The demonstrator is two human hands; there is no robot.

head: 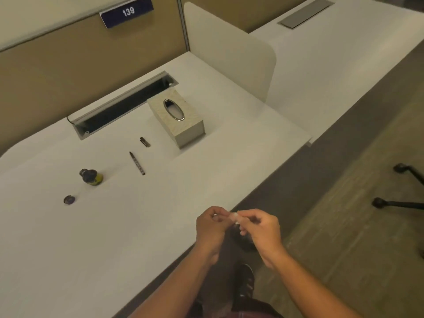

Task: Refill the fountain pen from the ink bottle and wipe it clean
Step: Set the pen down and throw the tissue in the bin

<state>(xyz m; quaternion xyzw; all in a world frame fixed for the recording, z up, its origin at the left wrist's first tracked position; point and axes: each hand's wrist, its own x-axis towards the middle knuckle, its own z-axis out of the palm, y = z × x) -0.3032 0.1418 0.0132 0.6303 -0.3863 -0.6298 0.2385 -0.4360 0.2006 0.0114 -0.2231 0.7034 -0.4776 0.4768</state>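
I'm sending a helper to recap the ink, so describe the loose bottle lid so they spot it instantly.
Start at the white desk and find the small dark glass ink bottle with a yellow label on its left part. The small round dark lid lies nearer the front edge, the only flat disc there.

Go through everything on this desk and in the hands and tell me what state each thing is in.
Ink bottle: upright, uncapped.
Bottle cap: off, lying on desk.
Fountain pen: uncapped, lying flat.
Pen cap: off, apart from pen.
Tissue box: no tissue showing.
Left hand and right hand: together pinching a small pale piece.
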